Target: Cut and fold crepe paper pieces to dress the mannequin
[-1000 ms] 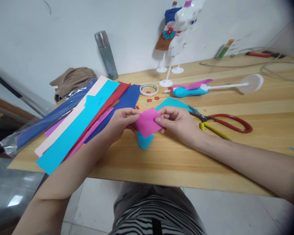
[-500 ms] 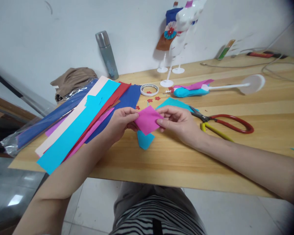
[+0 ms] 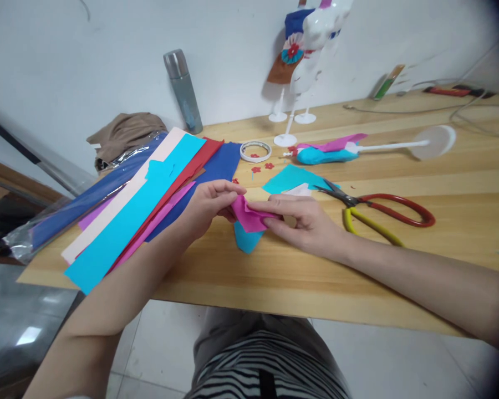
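A small piece of pink crepe paper point(image 3: 249, 219) is held between both hands above the table, its upper part bent over. My left hand point(image 3: 214, 202) pinches its left corner between thumb and fingers. On the other side my right hand point(image 3: 301, 219) grips the right part, with the index finger laid across the fold. Just beneath lies a small blue paper piece point(image 3: 248, 239), partly covered by the pink one. Behind my right hand are a larger blue paper piece point(image 3: 291, 177) and open scissors point(image 3: 357, 202) with red and yellow handles.
Long coloured paper strips point(image 3: 137, 210) cover the left of the wooden table point(image 3: 316, 293). A roll of tape point(image 3: 255, 152) and small red flowers point(image 3: 269, 166) lie mid-table. A dressed figure on a stand point(image 3: 328, 154) lies behind; white mannequins point(image 3: 314, 52) and a flask point(image 3: 183, 91) stand near the wall.
The pink paper was spread flat as a diamond; now its top is bent over. My right fingers have moved onto the fold, while my left hand keeps its pinch.
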Action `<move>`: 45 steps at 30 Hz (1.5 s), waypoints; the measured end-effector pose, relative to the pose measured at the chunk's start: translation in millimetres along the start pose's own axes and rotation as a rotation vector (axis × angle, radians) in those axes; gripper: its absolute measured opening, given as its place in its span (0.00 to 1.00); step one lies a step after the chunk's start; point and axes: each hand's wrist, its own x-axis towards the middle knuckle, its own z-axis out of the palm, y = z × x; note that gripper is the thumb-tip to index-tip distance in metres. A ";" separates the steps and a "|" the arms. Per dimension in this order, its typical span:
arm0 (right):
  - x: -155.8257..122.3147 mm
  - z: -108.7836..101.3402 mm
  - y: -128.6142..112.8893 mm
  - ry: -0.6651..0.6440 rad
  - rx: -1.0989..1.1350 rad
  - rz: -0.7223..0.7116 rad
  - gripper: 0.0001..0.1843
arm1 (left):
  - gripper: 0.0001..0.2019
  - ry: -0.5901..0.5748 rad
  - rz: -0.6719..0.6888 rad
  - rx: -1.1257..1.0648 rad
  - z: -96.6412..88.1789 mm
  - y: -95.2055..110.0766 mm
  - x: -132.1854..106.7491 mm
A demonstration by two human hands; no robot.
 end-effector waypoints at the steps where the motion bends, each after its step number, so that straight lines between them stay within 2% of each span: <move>1: -0.3 0.3 -0.4 -0.006 -0.008 -0.007 0.18 | 0.16 -0.003 0.006 0.014 0.0 -0.1 0.1; 5: -1.0 1.6 -1.2 0.011 0.013 0.080 0.15 | 0.13 0.021 0.033 0.100 0.9 0.5 0.1; 11: 2.2 3.5 2.4 0.190 0.297 0.306 0.13 | 0.12 0.061 0.046 0.160 2.0 1.8 0.4; 15: 4.2 -0.5 5.6 0.243 0.533 0.316 0.15 | 0.13 0.113 0.033 0.158 0.7 0.4 1.9; 17: 4.5 -3.8 7.4 0.193 0.591 0.297 0.19 | 0.14 0.125 0.024 0.156 -0.3 0.2 2.5; 19: 4.6 -6.9 9.4 0.110 0.529 0.253 0.22 | 0.14 0.121 0.022 0.149 -1.2 0.6 2.6; 21: 4.9 -9.1 11.5 0.065 0.353 0.169 0.22 | 0.15 0.110 0.023 0.146 -1.8 1.3 2.3; 25: 5.7 -9.9 13.6 0.034 0.094 0.024 0.08 | 0.17 0.084 0.026 0.158 -1.9 2.1 1.4; 27: 6.0 -8.7 13.3 0.036 0.062 0.004 0.06 | 0.19 0.077 0.020 0.129 -2.0 1.6 1.5; 32: 4.5 -4.3 13.1 0.242 -0.058 -0.001 0.08 | 0.30 0.065 -0.024 -0.066 0.0 -2.1 2.2; 35: 3.1 -2.7 13.2 0.289 -0.045 0.006 0.07 | 0.32 0.017 -0.094 -0.132 5.3 -4.3 0.8; 37: 2.7 -2.5 12.5 0.281 -0.035 0.020 0.07 | 0.31 -0.009 -0.132 -0.127 9.3 -5.3 -1.0; 39: 2.6 -2.7 11.6 0.254 -0.033 0.025 0.07 | 0.30 0.017 -0.129 -0.081 12.0 -6.4 -2.4; 43: 2.8 -3.5 10.9 0.176 -0.043 -0.009 0.07 | 0.34 0.129 -0.036 0.073 11.8 -10.0 -1.7; 45: 2.7 -3.7 11.1 0.144 -0.067 -0.029 0.07 | 0.37 0.141 -0.016 0.128 11.1 -12.1 -0.8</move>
